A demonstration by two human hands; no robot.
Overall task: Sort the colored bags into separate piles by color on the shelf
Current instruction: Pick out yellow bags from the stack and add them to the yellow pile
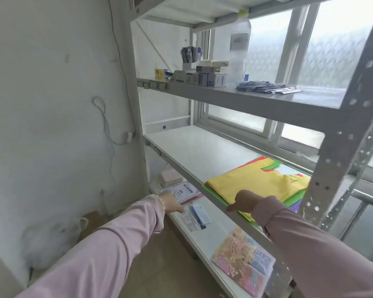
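R hand [243, 202] at front edge of mid shelf [192, 147], on near corner of the bag stack [256, 186]. Thumb lies over the shelf lip, fingers hidden, so can't tell if it grips. Stack sits at right of shelf: yellow on top, w/ green, red & purple edges under. L hand [171, 202] flat, fingers straight, holding nothing, in front of lower shelf [219, 230] by A4 pack [184, 191].

Small boxes [205, 79] sit beside a clear bottle [239, 46] near the window [332, 52].

likely a storeroom or supply corner: perforated metal shelving [342, 130] holding small boxes [205, 78], upper centre; bare wall [52, 82] left.
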